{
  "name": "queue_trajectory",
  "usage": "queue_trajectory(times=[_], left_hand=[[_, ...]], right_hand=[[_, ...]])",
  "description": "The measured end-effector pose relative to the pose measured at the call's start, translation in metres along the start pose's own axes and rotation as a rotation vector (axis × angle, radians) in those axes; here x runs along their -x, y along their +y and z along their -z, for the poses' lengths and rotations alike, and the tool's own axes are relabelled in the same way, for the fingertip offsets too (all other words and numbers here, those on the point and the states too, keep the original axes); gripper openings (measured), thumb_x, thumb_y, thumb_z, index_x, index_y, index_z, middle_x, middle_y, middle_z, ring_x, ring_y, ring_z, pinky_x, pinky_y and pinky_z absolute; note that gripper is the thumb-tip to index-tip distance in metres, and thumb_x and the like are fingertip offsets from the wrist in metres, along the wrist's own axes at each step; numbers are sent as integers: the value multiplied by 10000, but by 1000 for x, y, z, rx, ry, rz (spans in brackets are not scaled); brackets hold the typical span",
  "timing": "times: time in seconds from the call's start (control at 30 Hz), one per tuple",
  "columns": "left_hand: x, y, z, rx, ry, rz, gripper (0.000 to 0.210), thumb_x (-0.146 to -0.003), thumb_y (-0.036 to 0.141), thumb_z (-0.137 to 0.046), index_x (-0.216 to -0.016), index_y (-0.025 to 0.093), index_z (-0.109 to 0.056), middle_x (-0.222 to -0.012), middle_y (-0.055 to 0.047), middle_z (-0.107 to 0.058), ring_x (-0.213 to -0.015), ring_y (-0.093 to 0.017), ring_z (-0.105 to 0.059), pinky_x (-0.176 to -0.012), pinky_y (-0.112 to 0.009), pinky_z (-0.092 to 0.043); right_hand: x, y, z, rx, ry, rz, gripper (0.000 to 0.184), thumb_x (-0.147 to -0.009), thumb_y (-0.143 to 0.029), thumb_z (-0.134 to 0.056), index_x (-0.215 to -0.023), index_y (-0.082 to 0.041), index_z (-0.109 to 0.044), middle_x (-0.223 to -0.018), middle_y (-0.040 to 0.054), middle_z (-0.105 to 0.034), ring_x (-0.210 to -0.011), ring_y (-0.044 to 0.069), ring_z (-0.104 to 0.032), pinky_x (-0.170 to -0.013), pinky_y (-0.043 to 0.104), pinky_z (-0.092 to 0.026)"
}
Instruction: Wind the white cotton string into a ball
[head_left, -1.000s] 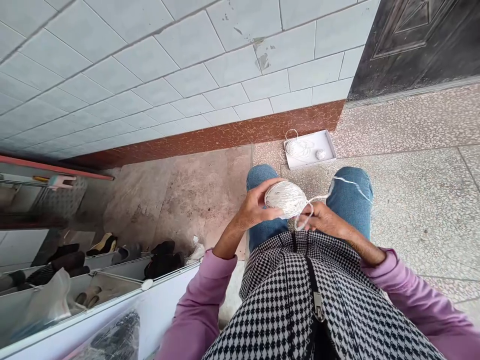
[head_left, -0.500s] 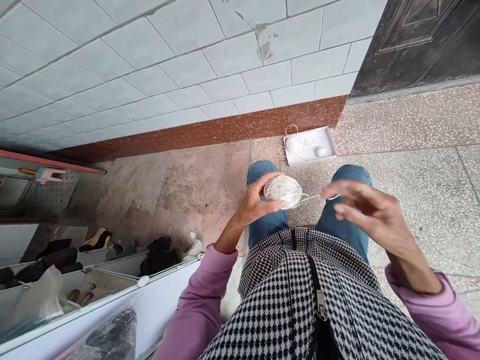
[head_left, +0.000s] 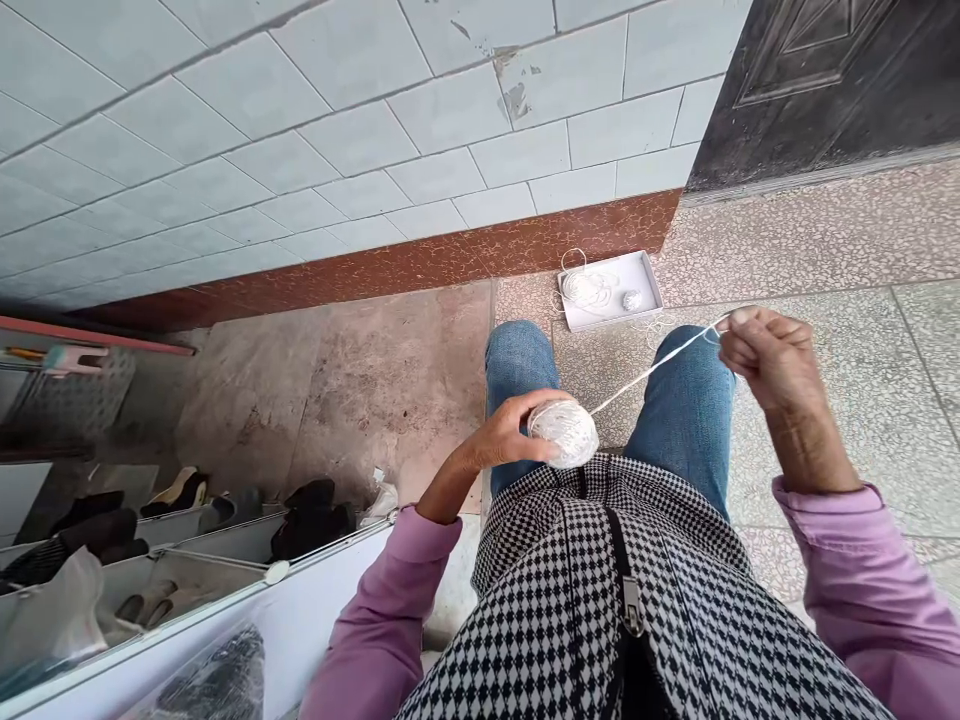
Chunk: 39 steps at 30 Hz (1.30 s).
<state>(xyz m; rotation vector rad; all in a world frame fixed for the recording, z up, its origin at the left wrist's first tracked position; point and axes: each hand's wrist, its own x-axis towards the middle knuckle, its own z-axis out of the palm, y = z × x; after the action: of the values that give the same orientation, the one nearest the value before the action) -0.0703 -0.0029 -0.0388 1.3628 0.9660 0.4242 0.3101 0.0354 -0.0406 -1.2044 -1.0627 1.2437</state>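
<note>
My left hand [head_left: 511,432] is wrapped round a ball of white string [head_left: 564,432] above my lap, thumb on the near side. From the ball's right side a taut length of string [head_left: 651,370] slants up to my right hand [head_left: 772,350]. The right fingers are pinched shut on that string, out beyond my right knee. Ahead of my knees, a shallow white box [head_left: 611,318] on the floor holds a loose coil of white string [head_left: 587,288] and a small white ball [head_left: 631,299].
A tiled wall [head_left: 420,160] with a reddish-brown base runs in front. At upper right is a dark door [head_left: 840,90]. To the left stands a white rack [head_left: 315,590] with shoes [head_left: 176,492] and plastic bags in it. Some string trails over the box's near edge.
My right hand has moved up and outward and closed into a pinch, drawing the string straight. My left hand has lowered the ball slightly towards my lap.
</note>
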Motion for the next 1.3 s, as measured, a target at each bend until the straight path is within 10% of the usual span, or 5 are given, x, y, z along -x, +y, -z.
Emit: queue_trajectory(times=[0.17,0.47,0.77,1.07,1.3], left_hand=[[2,2,-14,225,-149,-53,829,-585,486,-993,-1334,216,-759,-1232,-119,-799,-1136,-355,-761,-1070,-500,-570],[-34,13,-25,28,530,-240,755,-631,396,-957,-1269,223,-592,-1285,-103,-682,-1208,-297,-663,-1105,-463,-529],[-24,9,-42,161,41,-133,750,-621,420,-977,-1287,218,-698,-1223,-105,-743,-1124,-314,-709,-1027,-470,-570],[-40,1,-42,121,465,-179,834,-653,434,-934,-1410,226,-655,-1432,-131,-670,-1347,-347,-625,-1180,-516,-509],[-22,-5,-43,103,-82,-62,782,-620,409,-960,-1328,175,-725,-1283,-169,-729,-1245,-384,-695,-1089,-549,-555]], right_hand=[[9,58,-28,191,-42,-66,568,-831,-743,-828,-732,-210,-658,-588,-43,-464,-518,105,-372,-491,269,-305],[103,18,-97,280,-868,-44,548,-1162,-610,-436,-858,-207,-649,-787,10,-648,-722,157,-600,-719,313,-484],[38,16,-74,230,-434,83,578,-1054,-737,-597,-786,-225,-600,-704,-18,-532,-663,149,-473,-625,297,-391],[103,11,-97,346,-684,76,525,-1173,-608,-426,-850,-228,-592,-781,14,-617,-705,162,-556,-720,323,-470],[61,7,-85,231,-481,49,584,-1073,-754,-529,-803,-237,-570,-699,-4,-533,-650,159,-465,-587,301,-404]])
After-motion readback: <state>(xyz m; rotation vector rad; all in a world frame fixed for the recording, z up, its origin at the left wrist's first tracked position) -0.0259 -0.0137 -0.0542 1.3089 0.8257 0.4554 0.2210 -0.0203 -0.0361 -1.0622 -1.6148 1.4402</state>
